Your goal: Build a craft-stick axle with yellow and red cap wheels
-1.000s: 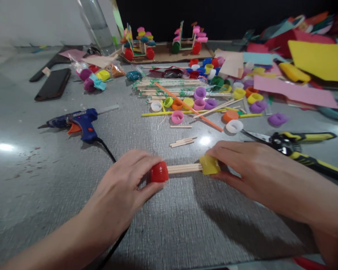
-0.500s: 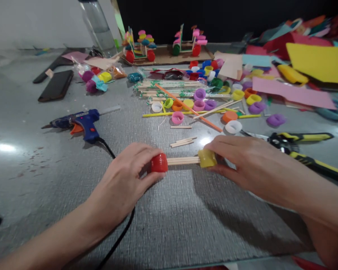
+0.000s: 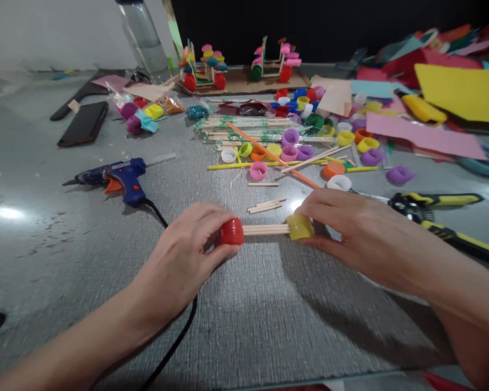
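My left hand [image 3: 195,239] grips a red bottle cap [image 3: 232,232] between thumb and fingers. Opposite it, my right hand [image 3: 338,225] pinches a yellow bottle cap [image 3: 300,227]. A few thin wooden sticks [image 3: 265,230] lie side by side and span the space from one cap to the other; their ends meet the caps. Both caps stand on edge, low over the grey table [image 3: 244,315]. Just beyond the hands lie some short cut sticks [image 3: 268,206]. The fingers hide the outer faces of the caps.
To the left lies a blue glue gun [image 3: 124,179], its black cord [image 3: 181,331] running beneath my left arm. Yellow-black cutters [image 3: 427,209] rest by my right forearm. Loose caps [image 3: 258,170], wrapped sticks [image 3: 252,130], paper [image 3: 424,134] and small cap-wheeled models [image 3: 204,68] are farther back.
The red cap, sticks and yellow cap have shifted very slightly, with both hands still holding the caps. The whole view has moved a little to the right.
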The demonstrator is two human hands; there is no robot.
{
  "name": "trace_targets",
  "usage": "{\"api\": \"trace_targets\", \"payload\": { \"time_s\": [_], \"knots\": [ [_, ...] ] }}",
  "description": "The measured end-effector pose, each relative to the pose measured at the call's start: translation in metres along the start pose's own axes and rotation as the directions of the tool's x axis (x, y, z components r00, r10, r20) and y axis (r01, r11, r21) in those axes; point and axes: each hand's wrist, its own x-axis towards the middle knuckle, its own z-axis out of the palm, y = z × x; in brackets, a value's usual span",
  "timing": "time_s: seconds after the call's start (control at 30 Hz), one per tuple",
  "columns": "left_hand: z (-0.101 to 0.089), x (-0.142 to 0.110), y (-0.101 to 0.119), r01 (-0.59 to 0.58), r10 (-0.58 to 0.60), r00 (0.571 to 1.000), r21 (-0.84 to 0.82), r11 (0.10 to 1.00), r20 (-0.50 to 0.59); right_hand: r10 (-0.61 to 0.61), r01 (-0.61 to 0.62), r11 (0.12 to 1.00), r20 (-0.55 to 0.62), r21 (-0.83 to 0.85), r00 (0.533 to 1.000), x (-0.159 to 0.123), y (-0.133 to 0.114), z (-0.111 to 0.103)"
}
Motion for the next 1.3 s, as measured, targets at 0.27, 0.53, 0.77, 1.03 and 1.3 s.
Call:
{"api": "trace_targets", "payload": {
  "time_s": [0.27,0.53,0.77,1.03,1.3],
  "knots": [
    [0.0016,0.0014,-0.0024,-0.005,0.005,1.000,0.011,1.000,-0.009,-0.007,0.007,1.000,0.004,-0.002,1.000,0.0010,0.0015,0.0004],
    [0.0023,0.0004,-0.0021,-0.020,0.020,1.000,0.033,0.999,-0.006,0.005,-0.005,1.000,-0.003,-0.005,1.000,0.0015,-0.0005,0.0010],
    [0.0018,0.0007,-0.0031,-0.022,0.022,1.000,0.037,0.999,-0.005,-0.008,0.008,1.000,-0.016,-0.008,1.000,0.0013,-0.0010,0.0000],
    [0.0011,0.0012,-0.0018,-0.004,0.004,1.000,0.030,1.000,-0.001,0.008,-0.008,1.000,0.006,-0.003,1.000,0.0024,-0.0019,-0.0010],
    [-0.0011,-0.0006,-0.0051,0.019,-0.019,1.000,0.006,1.000,0.016,0.001,-0.001,1.000,0.015,-0.004,1.000,0.0004,-0.0010,-0.0007]
  ]
}}
